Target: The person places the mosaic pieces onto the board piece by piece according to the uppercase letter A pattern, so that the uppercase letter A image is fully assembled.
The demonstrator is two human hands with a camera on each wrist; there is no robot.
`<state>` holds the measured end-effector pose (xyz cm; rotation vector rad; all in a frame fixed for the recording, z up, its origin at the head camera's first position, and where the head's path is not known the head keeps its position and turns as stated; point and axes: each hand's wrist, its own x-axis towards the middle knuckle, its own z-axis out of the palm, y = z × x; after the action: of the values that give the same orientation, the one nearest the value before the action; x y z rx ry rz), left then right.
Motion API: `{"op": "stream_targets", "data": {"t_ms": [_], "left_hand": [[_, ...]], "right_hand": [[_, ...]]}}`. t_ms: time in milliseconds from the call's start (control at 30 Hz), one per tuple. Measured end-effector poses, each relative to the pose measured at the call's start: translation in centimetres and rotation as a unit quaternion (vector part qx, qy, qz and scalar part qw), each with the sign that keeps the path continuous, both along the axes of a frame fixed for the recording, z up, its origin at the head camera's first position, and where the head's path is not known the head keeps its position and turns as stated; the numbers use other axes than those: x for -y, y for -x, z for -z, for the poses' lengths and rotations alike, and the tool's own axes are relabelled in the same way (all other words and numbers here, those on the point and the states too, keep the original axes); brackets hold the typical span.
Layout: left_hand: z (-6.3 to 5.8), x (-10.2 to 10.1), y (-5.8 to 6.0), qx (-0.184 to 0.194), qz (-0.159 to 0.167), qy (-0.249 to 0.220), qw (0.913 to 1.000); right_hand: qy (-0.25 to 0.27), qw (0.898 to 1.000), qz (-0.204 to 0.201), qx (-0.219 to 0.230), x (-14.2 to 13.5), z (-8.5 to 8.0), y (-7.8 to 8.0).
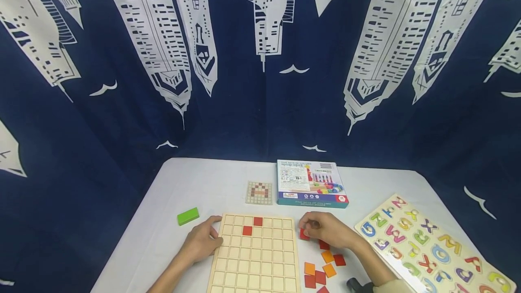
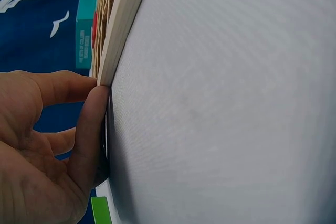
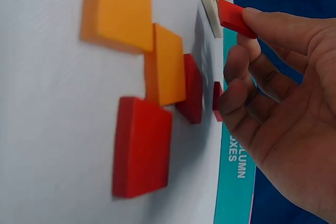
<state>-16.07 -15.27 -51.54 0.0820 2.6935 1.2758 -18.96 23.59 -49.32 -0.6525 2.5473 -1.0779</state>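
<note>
- Grid board, pale wood, rectangular, ruled into square recesses (image 1: 254,254); lies flat on the white tabletop (image 1: 163,238), below the middle of the head view, its lower end out of frame.
- Square tiles, red, two, seated in the board: one in the top row (image 1: 258,221), one in the row beneath (image 1: 247,230), a column to its left.
- Left hand, bare (image 1: 202,241); at the board's upper left corner, thumb and forefinger drawn close together and pinching the edge, the other fingers free.
- Right hand, bare (image 1: 327,229); just beside the board's right edge, thumb and fingertip nearly closed on one tile, the remaining fingers bent.
- Held tile, red, square, thin (image 3: 236,18); raised above the tabletop, tilted.
- Loose tiles, orange (image 1: 310,268) and red (image 1: 339,260), square; scattered right of the board, some touching, below and about the right hand.
- Pattern card, small, square, gridded, printed in brown and tan (image 1: 259,192); above the board.
- Cardboard box, flat, teal-sided, printed in colours (image 1: 312,184); right of the card, its lettering upside down.
- Block, bright green, oblong (image 1: 188,216); left of the board, near the left hand.
- Alphabet puzzle, pale board, multicoloured letters (image 1: 435,243); set slantwise at the right.
- Backdrop, navy cloth, white inverted buildings and birds (image 1: 264,103); behind the tabletop.
</note>
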Motion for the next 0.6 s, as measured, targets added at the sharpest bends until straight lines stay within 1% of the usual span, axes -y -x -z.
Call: {"op": "stream_targets", "data": {"t_ms": [267, 433, 600], "left_hand": [[0.0, 0.0, 0.0, 0.002, 0.001, -0.001, 1.0000], [-0.1, 0.0, 0.0, -0.002, 0.003, -0.001, 1.0000], [0.0, 0.1, 0.0, 0.001, 0.003, -0.006, 1.0000]], "right_hand": [[-0.008, 1.000, -0.004, -0.018, 0.8, -0.6, 0.2], [-0.007, 1.000, -0.008, -0.024, 1.1, -0.6, 0.3], [-0.002, 0.999, -0.016, -0.037, 1.7, -0.6, 0.4]]}}
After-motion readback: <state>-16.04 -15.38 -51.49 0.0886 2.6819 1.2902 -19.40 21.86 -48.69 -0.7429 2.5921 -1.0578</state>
